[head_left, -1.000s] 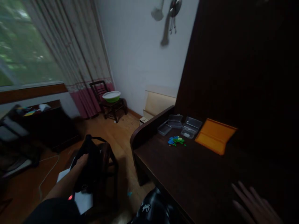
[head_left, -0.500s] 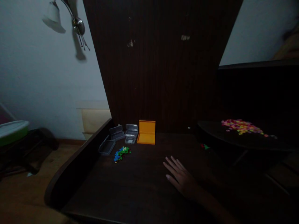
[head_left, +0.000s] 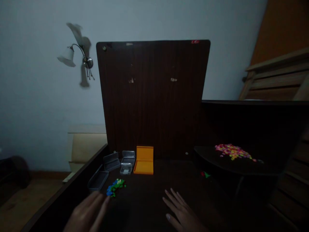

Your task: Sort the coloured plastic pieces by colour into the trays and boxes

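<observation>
My left hand (head_left: 88, 211) hangs at the lower left over the dark desk, slightly blurred, thumb apart from the fingers and nothing visible in it. Just beyond its fingertips lies a small pile of blue and green pieces (head_left: 116, 187), too small to name. My right hand (head_left: 182, 211) is spread open, palm down, at or just above the desk surface, holding nothing. Behind the pile stand several clear plastic boxes with raised lids, among them a larger box (head_left: 98, 180) on the left and a small box (head_left: 126, 169). An orange case (head_left: 144, 166) stands open beside them.
A dark upright panel (head_left: 154, 106) closes off the back of the desk. To the right, a raised shelf (head_left: 205, 156) bears a heap of pink and yellow pieces (head_left: 231, 150). Red and green bits (head_left: 206, 174) lie below it. A low side rail (head_left: 72, 187) edges the left.
My left hand has come into view at the lower left, near the blue and green pile. The camera has tilted up, so the desk sits lower. My right hand stays spread.
</observation>
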Demonstrator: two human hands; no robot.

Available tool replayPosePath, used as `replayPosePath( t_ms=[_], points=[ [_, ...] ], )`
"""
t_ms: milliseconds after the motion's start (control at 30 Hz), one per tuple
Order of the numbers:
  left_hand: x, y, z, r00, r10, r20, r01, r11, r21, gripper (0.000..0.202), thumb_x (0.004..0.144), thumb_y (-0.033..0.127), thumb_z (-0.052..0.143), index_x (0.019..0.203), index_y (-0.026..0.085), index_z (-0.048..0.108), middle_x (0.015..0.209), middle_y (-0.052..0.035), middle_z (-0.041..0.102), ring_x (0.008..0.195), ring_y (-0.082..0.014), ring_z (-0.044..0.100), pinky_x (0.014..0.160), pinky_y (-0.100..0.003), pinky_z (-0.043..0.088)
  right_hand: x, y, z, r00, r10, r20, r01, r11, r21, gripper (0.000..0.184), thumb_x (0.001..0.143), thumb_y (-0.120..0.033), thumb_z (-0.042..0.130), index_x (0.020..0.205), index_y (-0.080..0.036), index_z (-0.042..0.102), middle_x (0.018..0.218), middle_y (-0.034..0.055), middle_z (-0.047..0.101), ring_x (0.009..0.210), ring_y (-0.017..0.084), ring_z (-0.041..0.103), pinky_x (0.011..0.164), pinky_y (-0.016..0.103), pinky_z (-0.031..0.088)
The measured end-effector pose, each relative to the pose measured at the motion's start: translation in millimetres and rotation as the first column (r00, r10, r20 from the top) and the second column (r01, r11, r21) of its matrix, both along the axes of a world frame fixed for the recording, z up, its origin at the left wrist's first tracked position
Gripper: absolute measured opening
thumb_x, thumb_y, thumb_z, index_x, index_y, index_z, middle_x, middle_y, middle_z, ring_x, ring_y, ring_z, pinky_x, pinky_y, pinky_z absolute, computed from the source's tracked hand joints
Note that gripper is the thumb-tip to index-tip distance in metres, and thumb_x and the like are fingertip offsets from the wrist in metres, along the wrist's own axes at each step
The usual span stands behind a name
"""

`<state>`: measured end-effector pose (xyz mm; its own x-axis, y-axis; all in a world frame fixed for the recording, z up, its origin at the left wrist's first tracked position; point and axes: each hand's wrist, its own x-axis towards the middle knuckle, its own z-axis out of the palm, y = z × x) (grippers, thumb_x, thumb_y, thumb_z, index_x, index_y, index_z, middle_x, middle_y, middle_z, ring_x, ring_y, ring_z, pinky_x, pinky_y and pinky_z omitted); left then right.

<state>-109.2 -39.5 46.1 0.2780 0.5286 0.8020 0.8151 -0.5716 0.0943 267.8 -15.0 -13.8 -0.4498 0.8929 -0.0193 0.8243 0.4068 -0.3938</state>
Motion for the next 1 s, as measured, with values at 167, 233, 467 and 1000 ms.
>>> replayPosePath(
  t_ms=[167,233,467,1000],
  points=[
    [83,39,-6.6,0.935,-0.29,-0.202,0.144,0.834,-0.532,0.033,0.095,0.041,0.046,0.123,0.034,0.06,0.122,-0.0073,0.068,0.114,-0.0268,0.064,0.102,-0.041,0.055,4,7,-11.6,0.999,-0.026,-0.032,0.027,0.999,0.041,0.055,0.098,-0.057,0.039,0.146,-0.032,0.044,0.157,0.0019,0.028,0.147,0.033,0.024,0.121,0.056,0.022],
    [103,45,-13.4,0.916,-0.346,-0.201,0.163,0.78,-0.604,0.042,0.096,0.038,0.044,0.136,0.029,0.052,0.139,-0.0081,0.059,0.129,-0.029,0.054,0.113,-0.048,0.045,4,5,-12.8,0.997,-0.045,-0.064,0.049,0.997,0.058,0.055,0.098,-0.057,0.039,0.146,-0.032,0.045,0.157,0.0013,0.03,0.148,0.032,0.022,0.121,0.056,0.022],
    [118,66,-33.3,0.855,-0.48,-0.196,0.263,0.727,-0.634,0.05,0.096,0.043,0.047,0.141,0.021,0.049,0.151,-0.0118,0.047,0.143,-0.0312,0.038,0.118,-0.052,0.034,1,-4,15.0,1.0,-0.02,-0.001,0.02,1.0,-0.003,0.061,0.1,-0.059,0.032,0.149,-0.025,0.042,0.16,0.0037,0.027,0.15,0.029,0.017,0.123,0.052,0.018],
    [99,64,-45.5,0.848,-0.509,-0.149,0.248,0.629,-0.737,0.062,0.098,0.051,0.041,0.153,0.025,0.03,0.161,-0.0084,0.028,0.151,-0.029,0.019,0.123,-0.054,0.019,-6,1,-0.7,1.0,0.005,0.03,-0.007,0.997,0.082,0.061,0.101,-0.054,0.034,0.152,-0.021,0.037,0.161,0.0078,0.022,0.151,0.029,0.011,0.123,0.053,0.013]
  ],
)
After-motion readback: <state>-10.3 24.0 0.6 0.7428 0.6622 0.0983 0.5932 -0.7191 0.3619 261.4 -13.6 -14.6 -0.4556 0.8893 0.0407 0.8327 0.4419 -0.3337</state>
